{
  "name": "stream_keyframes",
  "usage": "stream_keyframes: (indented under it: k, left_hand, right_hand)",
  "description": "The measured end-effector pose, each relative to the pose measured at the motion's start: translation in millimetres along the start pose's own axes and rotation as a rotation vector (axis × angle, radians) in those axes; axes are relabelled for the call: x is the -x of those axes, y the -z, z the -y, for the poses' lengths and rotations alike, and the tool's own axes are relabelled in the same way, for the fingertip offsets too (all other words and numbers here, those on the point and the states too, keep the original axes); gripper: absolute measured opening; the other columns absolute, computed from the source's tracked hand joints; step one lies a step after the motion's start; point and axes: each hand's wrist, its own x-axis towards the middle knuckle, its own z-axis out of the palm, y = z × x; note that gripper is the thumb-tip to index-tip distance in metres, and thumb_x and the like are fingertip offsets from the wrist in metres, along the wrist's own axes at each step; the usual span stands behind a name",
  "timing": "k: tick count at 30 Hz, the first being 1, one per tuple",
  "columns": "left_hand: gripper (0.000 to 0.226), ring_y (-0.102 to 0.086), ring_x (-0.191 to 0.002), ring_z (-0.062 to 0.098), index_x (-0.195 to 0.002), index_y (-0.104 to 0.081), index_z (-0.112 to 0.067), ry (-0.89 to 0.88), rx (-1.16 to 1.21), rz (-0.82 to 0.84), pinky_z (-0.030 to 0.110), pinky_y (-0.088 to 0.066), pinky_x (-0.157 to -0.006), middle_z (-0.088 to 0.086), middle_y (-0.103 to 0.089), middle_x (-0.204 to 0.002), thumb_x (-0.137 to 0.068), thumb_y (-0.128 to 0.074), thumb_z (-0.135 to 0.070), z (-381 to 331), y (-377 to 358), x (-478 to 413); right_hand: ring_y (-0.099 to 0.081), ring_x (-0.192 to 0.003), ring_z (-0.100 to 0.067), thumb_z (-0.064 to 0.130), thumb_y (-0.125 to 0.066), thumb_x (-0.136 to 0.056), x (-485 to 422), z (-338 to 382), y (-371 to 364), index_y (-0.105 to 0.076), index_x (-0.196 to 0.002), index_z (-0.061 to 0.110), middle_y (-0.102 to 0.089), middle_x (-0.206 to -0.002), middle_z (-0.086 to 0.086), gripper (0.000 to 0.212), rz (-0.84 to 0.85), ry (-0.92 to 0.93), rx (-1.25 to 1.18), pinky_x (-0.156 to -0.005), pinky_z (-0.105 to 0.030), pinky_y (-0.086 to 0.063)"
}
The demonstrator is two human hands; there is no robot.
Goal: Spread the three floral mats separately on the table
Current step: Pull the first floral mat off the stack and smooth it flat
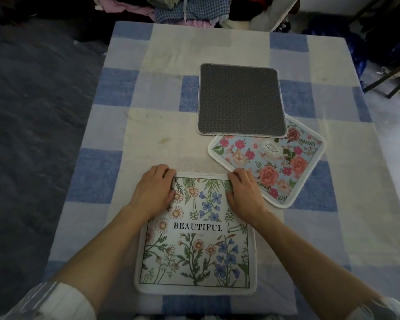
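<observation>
A white floral mat [195, 248] printed "BEAUTIFUL" lies flat near the table's front edge. My left hand [154, 190] grips its far left corner and my right hand [243, 191] grips its far right corner, fingers curled over the far edge. To the right lies a light blue mat with pink roses [284, 165], turned at an angle. A third mat [240, 100] rests face down, showing its dark grey backing, and overlaps the rose mat's far corner.
The table wears a blue and cream checked cloth [129, 125]. Piled clothes [189, 10] sit beyond the far edge. A dark blue floor [32, 112] lies to the left, and dark furniture legs [388, 82] stand at the right.
</observation>
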Motion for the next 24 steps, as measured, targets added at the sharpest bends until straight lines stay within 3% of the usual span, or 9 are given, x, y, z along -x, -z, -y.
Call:
stream_keyframes:
  k: [4,12,17,24]
  left_hand:
    - [0.051,-0.047,-0.114,0.026,-0.131,-0.048,-0.015,0.000,-0.016,-0.005,0.039,-0.045,-0.093,0.006,-0.048,-0.129,-0.085,-0.062,-0.034,-3.0,-3.6,9.9]
    - [0.052,-0.049,-0.114,0.027,-0.129,-0.047,-0.014,-0.006,-0.027,-0.029,0.041,-0.046,-0.093,0.007,-0.050,-0.128,-0.084,-0.065,-0.033,-6.0,-9.5,27.2]
    - [0.050,-0.047,-0.117,0.027,-0.127,-0.049,-0.015,0.007,-0.036,-0.045,0.042,-0.046,-0.094,0.006,-0.051,-0.129,-0.085,-0.066,-0.036,-6.9,-3.8,40.6]
    - [0.045,-0.042,-0.122,0.026,-0.133,-0.048,-0.014,0.106,0.006,-0.023,0.041,-0.046,-0.094,0.007,-0.046,-0.137,-0.092,-0.054,-0.032,-10.7,-6.2,84.4]
  right_hand:
    - [-0.039,-0.121,-0.025,0.023,-0.058,-0.089,9.3,0.8,-3.9,-0.049,-0.129,0.010,-0.045,-0.128,-0.007,0.043,-0.015,0.001,0.003,-0.104,-0.041,-0.042]
    - [-0.034,-0.130,-0.024,0.025,-0.055,-0.093,27.2,1.7,-13.8,-0.040,-0.142,0.009,-0.041,-0.140,-0.007,0.054,-0.017,-0.002,-0.038,-0.110,-0.037,-0.037]
    - [-0.035,-0.128,-0.023,0.021,-0.059,-0.088,41.6,5.0,-12.6,-0.043,-0.137,0.010,-0.041,-0.139,-0.007,0.053,-0.036,-0.036,-0.054,-0.109,-0.036,-0.036]
    - [-0.040,-0.124,-0.026,0.024,-0.062,-0.086,101.9,7.6,-16.0,-0.049,-0.127,0.014,-0.043,-0.134,-0.007,0.044,-0.021,-0.241,-0.105,-0.104,-0.038,-0.041]
